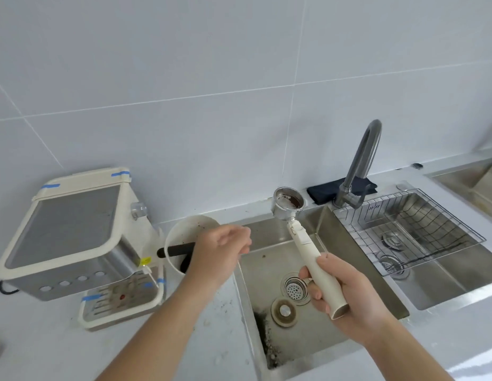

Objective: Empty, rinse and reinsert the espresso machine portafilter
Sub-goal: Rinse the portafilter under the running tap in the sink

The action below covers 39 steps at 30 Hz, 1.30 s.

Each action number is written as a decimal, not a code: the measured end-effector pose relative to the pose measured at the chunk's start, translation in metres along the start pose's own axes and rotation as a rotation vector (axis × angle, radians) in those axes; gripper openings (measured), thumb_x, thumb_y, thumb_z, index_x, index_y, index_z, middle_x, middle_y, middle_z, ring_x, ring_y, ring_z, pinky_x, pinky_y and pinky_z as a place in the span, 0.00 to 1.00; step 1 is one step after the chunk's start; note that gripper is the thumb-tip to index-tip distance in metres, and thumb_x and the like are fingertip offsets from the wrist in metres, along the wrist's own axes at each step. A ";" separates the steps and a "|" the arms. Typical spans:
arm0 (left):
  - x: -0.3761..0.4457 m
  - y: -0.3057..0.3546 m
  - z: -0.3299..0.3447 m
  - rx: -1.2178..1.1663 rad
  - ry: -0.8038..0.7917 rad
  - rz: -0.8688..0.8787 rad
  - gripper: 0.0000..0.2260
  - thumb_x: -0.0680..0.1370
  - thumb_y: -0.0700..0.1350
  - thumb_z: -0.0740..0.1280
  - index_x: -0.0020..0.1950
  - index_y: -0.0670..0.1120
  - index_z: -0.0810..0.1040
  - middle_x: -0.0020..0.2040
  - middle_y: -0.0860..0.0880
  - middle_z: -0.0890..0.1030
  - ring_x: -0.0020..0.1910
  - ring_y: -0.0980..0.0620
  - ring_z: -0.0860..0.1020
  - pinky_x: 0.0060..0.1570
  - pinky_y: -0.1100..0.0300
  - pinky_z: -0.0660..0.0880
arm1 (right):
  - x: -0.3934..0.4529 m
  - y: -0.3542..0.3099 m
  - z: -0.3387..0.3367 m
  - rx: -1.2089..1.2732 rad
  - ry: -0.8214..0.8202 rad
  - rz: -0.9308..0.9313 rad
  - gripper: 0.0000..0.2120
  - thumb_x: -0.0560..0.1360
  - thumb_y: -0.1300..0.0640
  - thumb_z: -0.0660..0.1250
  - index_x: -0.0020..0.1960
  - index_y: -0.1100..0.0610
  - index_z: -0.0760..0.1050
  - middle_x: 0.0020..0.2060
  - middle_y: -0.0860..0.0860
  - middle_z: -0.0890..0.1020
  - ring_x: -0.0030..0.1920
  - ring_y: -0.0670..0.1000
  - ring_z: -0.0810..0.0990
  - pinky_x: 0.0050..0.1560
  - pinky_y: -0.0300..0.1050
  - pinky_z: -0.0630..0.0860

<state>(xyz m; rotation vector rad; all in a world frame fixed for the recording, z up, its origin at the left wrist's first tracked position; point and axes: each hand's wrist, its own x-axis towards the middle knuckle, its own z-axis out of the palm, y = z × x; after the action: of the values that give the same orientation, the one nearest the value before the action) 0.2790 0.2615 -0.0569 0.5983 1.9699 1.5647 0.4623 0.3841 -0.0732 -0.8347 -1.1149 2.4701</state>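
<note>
My right hand [346, 292] grips the cream handle of the portafilter [308, 243] and holds it above the small sink basin. Its steel basket [289, 202] faces up, with brown coffee residue inside. My left hand [221, 251] hovers over the right rim of the white knock box [179, 235], fingers loosely curled; nothing can be seen in it. A black bar [174, 250] crosses the knock box. The cream and steel espresso machine [71, 235] stands at the left on the counter.
The small basin [267, 270] holds a strainer drain, a loose plug and coffee grounds along its left wall. A grey tap [360, 166] rises behind it, beside a dark cloth [324, 191]. A wire rack [410, 229] lies in the larger basin to the right.
</note>
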 end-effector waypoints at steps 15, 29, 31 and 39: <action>0.028 -0.006 0.186 -0.106 -0.169 -0.249 0.08 0.77 0.50 0.68 0.43 0.49 0.84 0.38 0.54 0.85 0.37 0.60 0.82 0.39 0.65 0.76 | 0.023 -0.034 -0.102 -0.086 0.107 -0.080 0.11 0.67 0.62 0.70 0.48 0.64 0.74 0.39 0.63 0.79 0.27 0.56 0.76 0.23 0.43 0.70; 0.058 -0.013 0.234 -0.073 -0.176 -0.350 0.08 0.77 0.41 0.67 0.47 0.36 0.81 0.41 0.43 0.80 0.39 0.49 0.77 0.43 0.55 0.74 | 0.045 -0.064 -0.179 -0.372 0.254 -0.086 0.07 0.76 0.65 0.69 0.54 0.63 0.80 0.47 0.60 0.86 0.40 0.53 0.84 0.43 0.49 0.81; 0.062 -0.011 0.234 -0.061 -0.186 -0.350 0.06 0.77 0.41 0.67 0.45 0.39 0.82 0.42 0.43 0.80 0.39 0.49 0.76 0.43 0.55 0.74 | 0.060 -0.084 -0.192 -0.516 0.336 -0.109 0.06 0.77 0.61 0.68 0.53 0.59 0.81 0.45 0.58 0.87 0.40 0.51 0.84 0.42 0.47 0.81; 0.077 -0.006 0.240 -0.044 -0.224 -0.367 0.07 0.78 0.42 0.65 0.43 0.45 0.82 0.42 0.47 0.83 0.34 0.55 0.76 0.30 0.67 0.70 | 0.146 -0.157 -0.225 -1.159 0.496 -0.241 0.18 0.79 0.52 0.63 0.68 0.52 0.75 0.59 0.50 0.82 0.57 0.50 0.80 0.48 0.43 0.77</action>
<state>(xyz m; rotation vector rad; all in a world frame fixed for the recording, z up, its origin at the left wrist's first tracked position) 0.3794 0.4851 -0.1154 0.3512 1.7547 1.2546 0.4926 0.6882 -0.1293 -1.3516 -2.2225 1.1340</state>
